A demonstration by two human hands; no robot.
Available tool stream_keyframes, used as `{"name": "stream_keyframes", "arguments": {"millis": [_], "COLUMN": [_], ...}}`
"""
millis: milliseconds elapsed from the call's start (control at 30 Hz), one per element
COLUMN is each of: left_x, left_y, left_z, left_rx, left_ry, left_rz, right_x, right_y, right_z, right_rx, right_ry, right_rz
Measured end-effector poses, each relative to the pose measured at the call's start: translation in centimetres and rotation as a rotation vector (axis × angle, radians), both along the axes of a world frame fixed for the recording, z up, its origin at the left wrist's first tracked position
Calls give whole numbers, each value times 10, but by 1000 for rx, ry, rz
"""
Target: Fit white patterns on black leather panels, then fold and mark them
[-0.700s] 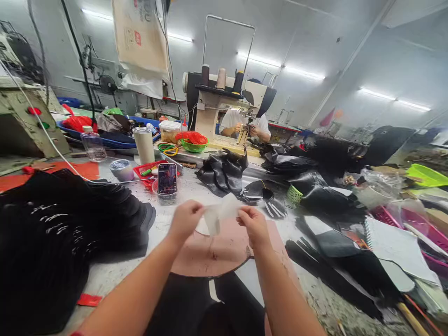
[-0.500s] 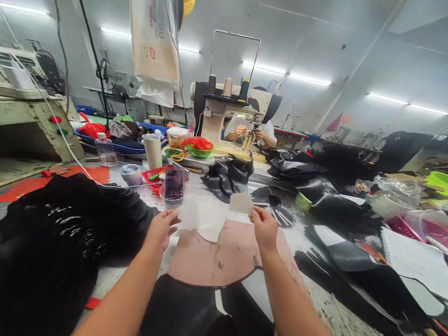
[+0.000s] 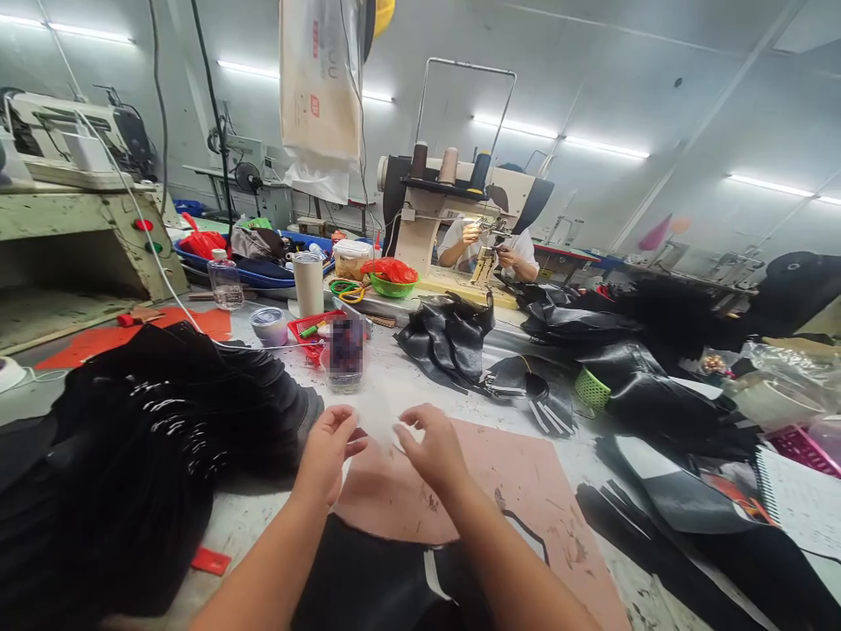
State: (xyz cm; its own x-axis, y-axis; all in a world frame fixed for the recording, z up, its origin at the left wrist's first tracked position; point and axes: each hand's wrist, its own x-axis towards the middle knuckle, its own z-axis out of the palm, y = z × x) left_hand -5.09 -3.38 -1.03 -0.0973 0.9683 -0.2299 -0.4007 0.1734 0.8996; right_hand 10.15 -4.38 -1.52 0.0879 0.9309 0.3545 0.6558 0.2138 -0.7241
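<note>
While both hands are raised over the upper edge of the mat (image 3: 526,478), a sheet (image 3: 378,416) hangs between them, just in front of the phone (image 3: 346,346). It is white, pale and thin-looking, so smeared by blur that its outline fades into the whitish table (image 3: 276,517); whether it is one layer or more, I cannot tell. The left hand (image 3: 325,451) pinches the sheet's left edge between thumb and fingertips, the other fingers loosely bent. The right hand (image 3: 434,447) is at the opposite edge, thumb and forefinger curved toward it; whether they grip it or merely touch it, I cannot tell. The mat is pink, with dark scuffs. Nearer the person lies black leather (image 3: 368,574) with a white strip (image 3: 437,574); left of the hands is a black stack (image 3: 164,421).
</note>
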Motion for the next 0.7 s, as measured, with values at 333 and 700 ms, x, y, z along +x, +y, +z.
{"name": "stream_keyframes", "arguments": {"millis": [333,700], "left_x": [10,18], "left_y": [-22,37], "left_z": [5,-28], "left_rx": [32,6], "left_ry": [23,268], "left_rz": [-64,19], "right_x": [-17,64], "right_y": [-13,-22], "right_z": [20,25], "right_rx": [-140,19], "right_ry": [269,586], "right_rz": [137,-311]}}
